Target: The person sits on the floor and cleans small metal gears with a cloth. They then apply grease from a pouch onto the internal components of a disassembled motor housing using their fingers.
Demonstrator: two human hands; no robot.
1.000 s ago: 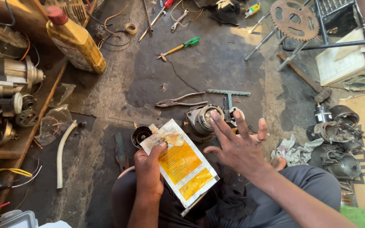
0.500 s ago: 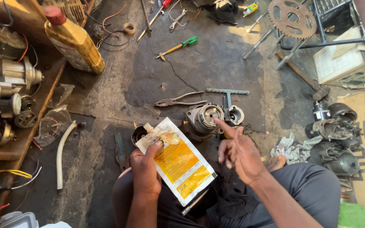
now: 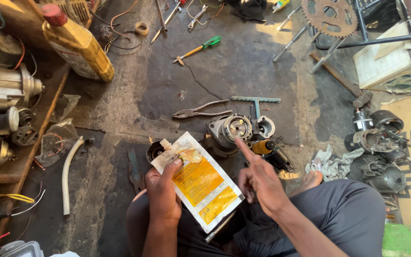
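Observation:
My left hand (image 3: 164,190) grips a white and yellow flat pouch (image 3: 199,180) with its torn spout corner pointing up and left. My right hand (image 3: 259,177) hovers beside the pouch with its index finger stretched out toward a round metal motor housing (image 3: 230,129) on the floor; the other fingers are curled and it holds nothing. A small orange-handled tool (image 3: 263,146) lies just past that fingertip. My knees in dark trousers (image 3: 348,209) sit below.
Pliers (image 3: 197,112) and a T-handle wrench (image 3: 257,102) lie beyond the housing. A yellow oil bottle (image 3: 77,44), a green screwdriver (image 3: 199,48), a sprocket (image 3: 327,16), a white hose (image 3: 68,171), a rag (image 3: 327,163) and dark engine parts (image 3: 379,143) surround me.
My right hand closed from spread fingers to a single pointing index finger and drew back toward the pouch. The left hand and pouch stayed almost still.

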